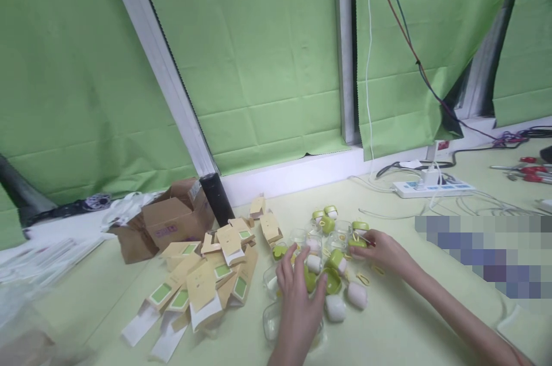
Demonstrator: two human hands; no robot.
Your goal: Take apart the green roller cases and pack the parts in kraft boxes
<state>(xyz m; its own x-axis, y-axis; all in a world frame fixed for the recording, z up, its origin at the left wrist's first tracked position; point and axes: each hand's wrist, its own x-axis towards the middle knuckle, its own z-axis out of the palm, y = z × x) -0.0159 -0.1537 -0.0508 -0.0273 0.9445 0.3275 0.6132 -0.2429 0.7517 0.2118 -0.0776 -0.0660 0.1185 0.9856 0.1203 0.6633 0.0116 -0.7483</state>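
Observation:
My left hand (297, 297) lies over a clear plastic case (271, 320), its fingers spread toward a cluster of small green and white parts (332, 274) on the pale green table (409, 320). My right hand (382, 250) reaches in from the right, its fingers pinched at a small green piece (357, 243) at the cluster's far edge. White rounded pieces (357, 294) sit just beside my left hand. A heap of tan cardboard packets (215, 274) with green windows lies to the left of my left hand.
An open brown carton (172, 222) and a black cylinder (216, 198) stand behind the packets. At the back right a white power strip (433, 187) has cables running to it, with red-handled tools (530, 170) farther right. Green curtains (259, 67) hang behind the table.

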